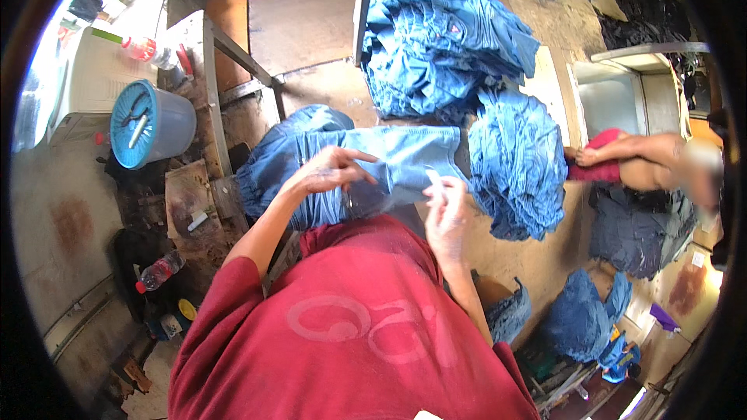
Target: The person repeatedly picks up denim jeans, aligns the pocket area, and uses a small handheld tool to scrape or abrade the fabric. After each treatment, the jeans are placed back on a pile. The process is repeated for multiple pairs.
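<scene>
A denim garment (408, 148) lies spread in front of me, its pale blue leg reaching right to a straight hemmed end. Above its left part hovers my left hand (334, 171), open, fingers apart and holding nothing. My right hand (447, 218) is closed in a pinch near the hem; a slim white stick-like piece (434, 179) shows at its fingertips, too blurred to name its kind. Darker blue denim (272, 159) is bunched at the left end of the spread garment.
A big pile of blue denim (436, 39) stands ahead, with a smaller heap (517, 163) at right. Left are a lidded bucket (167, 128) with scissors on top, and a plastic bottle (161, 271). Another person's arm (646, 152) reaches in from the right.
</scene>
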Motion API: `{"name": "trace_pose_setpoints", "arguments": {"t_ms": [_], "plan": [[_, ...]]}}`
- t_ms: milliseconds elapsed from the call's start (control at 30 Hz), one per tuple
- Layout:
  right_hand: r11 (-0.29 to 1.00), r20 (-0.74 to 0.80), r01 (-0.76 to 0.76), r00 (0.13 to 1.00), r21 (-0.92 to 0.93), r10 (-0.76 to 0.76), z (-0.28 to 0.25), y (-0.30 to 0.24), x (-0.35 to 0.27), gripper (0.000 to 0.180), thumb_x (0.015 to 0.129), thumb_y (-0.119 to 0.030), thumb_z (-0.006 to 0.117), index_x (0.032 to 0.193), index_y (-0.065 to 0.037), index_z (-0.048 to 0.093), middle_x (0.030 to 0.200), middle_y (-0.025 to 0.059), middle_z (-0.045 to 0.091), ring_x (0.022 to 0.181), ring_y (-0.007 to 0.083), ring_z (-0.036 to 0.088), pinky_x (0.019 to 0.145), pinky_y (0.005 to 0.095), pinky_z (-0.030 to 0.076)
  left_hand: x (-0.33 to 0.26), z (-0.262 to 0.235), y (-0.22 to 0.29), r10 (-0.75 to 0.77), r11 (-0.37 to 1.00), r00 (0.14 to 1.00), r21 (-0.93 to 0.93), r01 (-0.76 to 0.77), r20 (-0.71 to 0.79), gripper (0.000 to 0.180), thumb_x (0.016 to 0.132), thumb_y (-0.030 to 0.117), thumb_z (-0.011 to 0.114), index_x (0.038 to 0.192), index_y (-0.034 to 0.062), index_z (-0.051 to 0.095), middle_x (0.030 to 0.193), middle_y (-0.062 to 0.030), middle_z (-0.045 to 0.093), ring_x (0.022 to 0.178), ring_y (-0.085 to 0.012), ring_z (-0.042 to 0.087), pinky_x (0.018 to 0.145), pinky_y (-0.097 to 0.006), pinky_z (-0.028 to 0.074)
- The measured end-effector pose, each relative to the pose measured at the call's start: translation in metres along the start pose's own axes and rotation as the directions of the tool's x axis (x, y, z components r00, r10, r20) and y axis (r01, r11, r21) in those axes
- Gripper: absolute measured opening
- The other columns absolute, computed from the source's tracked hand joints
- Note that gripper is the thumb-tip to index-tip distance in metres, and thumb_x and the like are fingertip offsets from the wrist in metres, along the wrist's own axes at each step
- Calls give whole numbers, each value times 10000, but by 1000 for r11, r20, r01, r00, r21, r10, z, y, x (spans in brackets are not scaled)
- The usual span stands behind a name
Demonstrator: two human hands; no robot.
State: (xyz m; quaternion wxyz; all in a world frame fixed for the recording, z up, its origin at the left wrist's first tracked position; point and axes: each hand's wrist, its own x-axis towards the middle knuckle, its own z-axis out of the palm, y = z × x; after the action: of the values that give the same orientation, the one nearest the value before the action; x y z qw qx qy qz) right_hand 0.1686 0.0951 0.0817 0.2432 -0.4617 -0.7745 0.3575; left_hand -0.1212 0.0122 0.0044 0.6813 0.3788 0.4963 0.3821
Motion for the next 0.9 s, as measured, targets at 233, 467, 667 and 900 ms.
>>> {"name": "trace_pose_setpoints", "arguments": {"t_ms": [233,467,667,900], "plan": [[896,-89,-375,927,-237,364,-21,99,21,686,898,-473,807,1365,-32,567,1135,258,734,1021,390,743,857,465,562,-51,-127,-37,-338,365,568,452,814,-750,1003,887,886,457,1186,-22,762,1223,-262,735,1151,-425,711,986,-484,539],[839,-55,-381,919,-389,392,-19,130,2,487,865,-562,787,964,-86,762,887,201,770,837,427,739,750,524,555,-42,-116,2,259,838,381,10,-546,-888,279,1063,283,671,903,56,698,879,-19,706,711,-165,654,639,-363,530],[945,-236,-322,924,-60,300,-43,173,31,389,934,-391,787,880,-21,679,740,155,682,657,315,650,660,462,500,-99,-86,-18,-336,260,389,313,914,-858,863,913,783,562,1095,-30,791,1101,-288,753,1119,-463,706,877,-487,578],[979,40,-94,994,-178,103,-38,173,64,356,990,-381,706,886,-42,687,799,202,729,741,405,716,660,486,531,-68,-81,-31,106,994,281,96,-51,-954,418,972,374,767,1103,-21,732,970,-81,713,877,-162,602,835,-347,488]]}}
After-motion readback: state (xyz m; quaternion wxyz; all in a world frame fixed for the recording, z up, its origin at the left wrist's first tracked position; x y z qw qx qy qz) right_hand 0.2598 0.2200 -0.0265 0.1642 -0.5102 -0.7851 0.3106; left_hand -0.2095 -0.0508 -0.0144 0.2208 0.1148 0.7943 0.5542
